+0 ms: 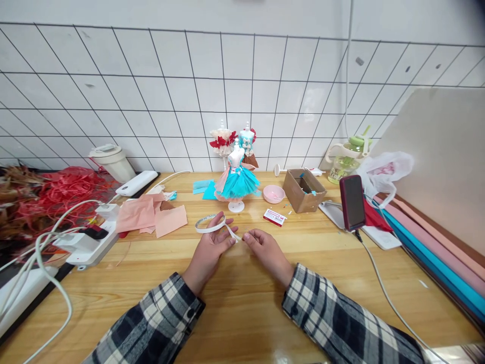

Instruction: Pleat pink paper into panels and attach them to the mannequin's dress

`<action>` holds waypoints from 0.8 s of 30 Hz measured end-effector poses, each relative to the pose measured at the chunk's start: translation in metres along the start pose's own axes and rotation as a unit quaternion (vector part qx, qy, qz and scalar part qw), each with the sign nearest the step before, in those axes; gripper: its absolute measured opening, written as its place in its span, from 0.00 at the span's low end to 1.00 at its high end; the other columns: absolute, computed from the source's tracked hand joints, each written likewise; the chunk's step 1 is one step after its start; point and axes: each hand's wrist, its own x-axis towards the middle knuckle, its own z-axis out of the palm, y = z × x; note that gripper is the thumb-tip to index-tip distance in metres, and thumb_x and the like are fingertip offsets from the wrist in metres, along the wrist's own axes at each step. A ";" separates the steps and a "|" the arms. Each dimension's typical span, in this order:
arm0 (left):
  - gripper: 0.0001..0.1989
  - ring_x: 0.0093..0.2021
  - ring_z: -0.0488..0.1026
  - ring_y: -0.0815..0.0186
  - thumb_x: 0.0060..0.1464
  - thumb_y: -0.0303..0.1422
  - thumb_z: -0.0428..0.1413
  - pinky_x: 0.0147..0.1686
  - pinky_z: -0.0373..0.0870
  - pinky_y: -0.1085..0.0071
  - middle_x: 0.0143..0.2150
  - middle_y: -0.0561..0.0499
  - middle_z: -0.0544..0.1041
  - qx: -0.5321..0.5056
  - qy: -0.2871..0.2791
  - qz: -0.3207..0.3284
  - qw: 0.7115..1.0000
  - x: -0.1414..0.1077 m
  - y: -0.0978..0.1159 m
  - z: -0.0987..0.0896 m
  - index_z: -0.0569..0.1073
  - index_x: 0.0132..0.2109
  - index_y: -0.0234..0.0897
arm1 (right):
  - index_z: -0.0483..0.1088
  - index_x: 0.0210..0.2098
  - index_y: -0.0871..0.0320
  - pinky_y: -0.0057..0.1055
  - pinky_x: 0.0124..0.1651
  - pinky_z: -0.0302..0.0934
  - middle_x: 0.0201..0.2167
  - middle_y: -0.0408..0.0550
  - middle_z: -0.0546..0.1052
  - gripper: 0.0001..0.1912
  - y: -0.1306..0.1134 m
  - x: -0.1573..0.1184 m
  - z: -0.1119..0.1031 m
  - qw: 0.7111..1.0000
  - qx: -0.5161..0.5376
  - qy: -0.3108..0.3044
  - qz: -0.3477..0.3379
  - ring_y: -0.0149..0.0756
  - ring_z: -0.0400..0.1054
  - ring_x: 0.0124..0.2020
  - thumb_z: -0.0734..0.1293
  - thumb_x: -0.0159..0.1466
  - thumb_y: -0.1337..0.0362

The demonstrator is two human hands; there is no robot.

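My left hand [212,243] is closed on a narrow roll of white tape [206,230], whose ring hangs around the fingers. A loose strip of the tape runs between thumb and fingers toward the right. Close to the strip's end, my right hand [267,250] has thumb and fingers pinched together; what is between them is too small to make out. Beyond both hands stands a small mannequin [237,177] in a turquoise and pink paper dress on a white round base. Two more dressed mannequins, one in cream and red [222,141], one in turquoise and brown [247,142], stand behind it.
Pink paper pieces [171,220] and turquoise sheets [204,188] lie left of the mannequin. To its right are a pink bowl [273,194], a small red-and-white box [275,217] and a cardboard box [305,191]. A propped phone [352,203] trails a cable; a power strip [94,240] sits left.
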 end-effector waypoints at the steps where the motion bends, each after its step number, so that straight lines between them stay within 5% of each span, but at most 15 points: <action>1: 0.41 0.55 0.70 0.57 0.43 0.27 0.65 0.54 0.66 0.59 0.60 0.42 0.66 -0.002 -0.006 -0.004 1.000 0.000 0.000 0.001 0.57 0.63 0.43 | 0.70 0.32 0.60 0.26 0.28 0.50 0.22 0.40 0.66 0.19 -0.001 0.000 0.000 1.000 0.014 -0.010 -0.008 0.29 0.56 0.25 0.62 0.61 0.49; 11: 0.44 0.56 0.70 0.52 0.42 0.27 0.66 0.54 0.65 0.55 0.62 0.40 0.65 0.009 -0.063 -0.040 0.997 -0.004 -0.004 0.003 0.57 0.64 0.45 | 0.69 0.29 0.59 0.26 0.26 0.49 0.19 0.38 0.64 0.10 -0.002 0.000 -0.002 0.997 -0.037 0.041 -0.045 0.28 0.54 0.22 0.64 0.58 0.58; 17: 0.44 0.57 0.69 0.54 0.42 0.28 0.65 0.55 0.65 0.55 0.64 0.41 0.63 0.013 -0.015 -0.019 1.000 -0.001 -0.004 0.002 0.57 0.65 0.47 | 0.64 0.51 0.59 0.27 0.26 0.50 0.18 0.35 0.60 0.23 -0.001 -0.002 -0.004 0.997 -0.040 0.067 -0.018 0.30 0.55 0.21 0.65 0.60 0.55; 19: 0.45 0.57 0.69 0.56 0.42 0.27 0.65 0.55 0.66 0.57 0.64 0.42 0.62 0.016 0.013 -0.003 1.000 0.001 -0.002 0.000 0.55 0.65 0.48 | 0.67 0.43 0.58 0.27 0.27 0.51 0.18 0.37 0.61 0.18 -0.002 -0.005 -0.003 0.998 -0.025 0.054 -0.031 0.30 0.56 0.21 0.59 0.64 0.51; 24: 0.45 0.57 0.68 0.56 0.43 0.27 0.64 0.52 0.68 0.59 0.65 0.42 0.61 0.041 0.034 0.013 0.998 0.001 0.001 0.000 0.53 0.66 0.49 | 0.66 0.27 0.57 0.28 0.31 0.52 0.19 0.40 0.63 0.27 -0.002 -0.011 0.004 0.996 -0.079 -0.036 -0.016 0.31 0.58 0.23 0.47 0.70 0.50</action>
